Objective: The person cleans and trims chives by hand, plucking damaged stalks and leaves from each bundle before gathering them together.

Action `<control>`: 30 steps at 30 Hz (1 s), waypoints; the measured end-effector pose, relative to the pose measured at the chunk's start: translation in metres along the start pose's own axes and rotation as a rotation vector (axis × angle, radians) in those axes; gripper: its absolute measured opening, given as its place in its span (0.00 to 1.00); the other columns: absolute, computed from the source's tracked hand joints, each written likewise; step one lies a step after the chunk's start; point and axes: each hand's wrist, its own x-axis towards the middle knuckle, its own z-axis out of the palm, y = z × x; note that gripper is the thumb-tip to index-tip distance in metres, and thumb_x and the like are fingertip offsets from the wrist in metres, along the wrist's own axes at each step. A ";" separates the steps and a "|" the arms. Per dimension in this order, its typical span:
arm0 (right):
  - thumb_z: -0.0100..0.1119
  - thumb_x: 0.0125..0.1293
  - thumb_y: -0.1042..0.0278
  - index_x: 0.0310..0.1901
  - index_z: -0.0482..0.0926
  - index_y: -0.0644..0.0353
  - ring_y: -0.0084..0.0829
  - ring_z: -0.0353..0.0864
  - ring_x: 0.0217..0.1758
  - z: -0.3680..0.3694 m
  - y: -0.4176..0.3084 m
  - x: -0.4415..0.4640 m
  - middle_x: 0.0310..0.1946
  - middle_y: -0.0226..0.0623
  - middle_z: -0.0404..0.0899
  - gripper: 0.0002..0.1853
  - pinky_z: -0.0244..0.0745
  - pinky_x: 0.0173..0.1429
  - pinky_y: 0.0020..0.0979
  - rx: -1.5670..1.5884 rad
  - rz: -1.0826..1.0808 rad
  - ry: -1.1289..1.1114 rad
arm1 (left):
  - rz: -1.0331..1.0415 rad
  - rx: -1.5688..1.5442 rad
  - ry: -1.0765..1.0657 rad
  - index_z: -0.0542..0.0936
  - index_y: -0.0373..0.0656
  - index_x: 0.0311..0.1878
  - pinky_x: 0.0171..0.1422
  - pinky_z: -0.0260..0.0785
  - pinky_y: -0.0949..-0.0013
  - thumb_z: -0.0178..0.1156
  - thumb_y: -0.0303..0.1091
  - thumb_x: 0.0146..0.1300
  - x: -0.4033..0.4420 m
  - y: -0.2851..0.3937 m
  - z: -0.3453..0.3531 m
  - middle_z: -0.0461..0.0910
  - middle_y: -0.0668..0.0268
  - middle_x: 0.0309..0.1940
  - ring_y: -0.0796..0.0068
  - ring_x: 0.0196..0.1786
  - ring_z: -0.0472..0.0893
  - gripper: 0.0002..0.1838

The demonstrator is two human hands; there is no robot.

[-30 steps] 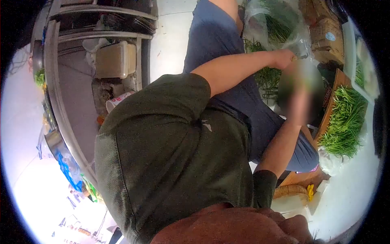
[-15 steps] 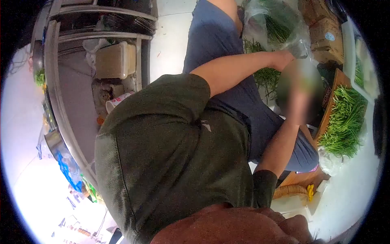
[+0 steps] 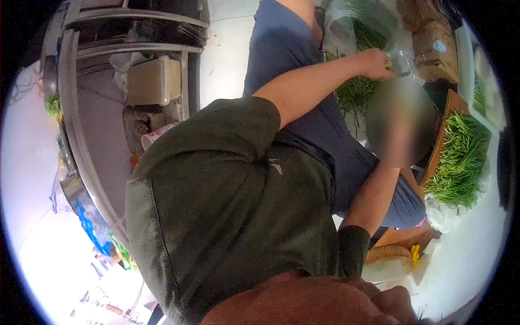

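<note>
My left hand (image 3: 375, 63) is closed, its fingers curled around a small yellowish-green piece (image 3: 388, 64) whose kind I cannot make out. It is just above a blurred patch and beside a clear plastic bag (image 3: 401, 46) holding long green stalks (image 3: 369, 35). More thin green stalks (image 3: 357, 93) lie loose below that hand. A smeared oval hides the fingers of my right hand (image 3: 400, 132); a faint green tint shows there, and whether it grips anything cannot be seen.
Cut green stalks (image 3: 457, 162) are heaped on a wooden board (image 3: 437, 135) at the right. A cardboard box (image 3: 436, 46) stands at the upper right. Metal shelving (image 3: 76, 108) with a lidded plastic tub (image 3: 154, 81) is at the left. Yellow items (image 3: 415, 254) lie lower right.
My left hand has moved up a little, away from the blurred patch, and the yellowish-green piece now shows at its fingers. My right forearm has hardly moved.
</note>
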 end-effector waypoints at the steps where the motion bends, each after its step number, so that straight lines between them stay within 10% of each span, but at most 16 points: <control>1: 0.42 0.71 0.58 0.56 0.73 0.62 0.50 0.71 0.58 0.001 0.000 0.001 0.55 0.52 0.73 0.21 0.67 0.60 0.43 0.026 -0.014 0.014 | -0.010 0.012 0.018 0.81 0.45 0.45 0.45 0.72 0.57 0.62 0.59 0.51 -0.002 0.002 0.006 0.82 0.54 0.37 0.55 0.40 0.81 0.28; 8: 0.39 0.72 0.55 0.58 0.71 0.63 0.49 0.73 0.55 -0.010 -0.036 0.001 0.57 0.53 0.71 0.23 0.67 0.58 0.43 0.368 -0.030 0.021 | -0.019 -0.275 -0.071 0.80 0.42 0.44 0.49 0.72 0.60 0.64 0.47 0.53 -0.012 0.000 0.038 0.81 0.52 0.40 0.55 0.43 0.81 0.21; 17: 0.39 0.72 0.55 0.59 0.70 0.63 0.49 0.73 0.54 -0.013 -0.034 -0.002 0.57 0.54 0.71 0.23 0.68 0.57 0.43 0.182 -0.090 -0.014 | 0.459 0.065 0.082 0.80 0.41 0.40 0.45 0.72 0.61 0.64 0.42 0.52 0.027 -0.044 0.071 0.82 0.53 0.36 0.55 0.39 0.81 0.17; 30: 0.38 0.72 0.55 0.59 0.70 0.65 0.49 0.73 0.52 -0.011 -0.027 -0.006 0.54 0.53 0.73 0.23 0.68 0.56 0.42 0.177 0.023 -0.070 | 0.184 -0.137 -0.055 0.81 0.43 0.39 0.44 0.72 0.61 0.63 0.51 0.52 0.003 -0.014 0.039 0.82 0.56 0.35 0.59 0.39 0.81 0.21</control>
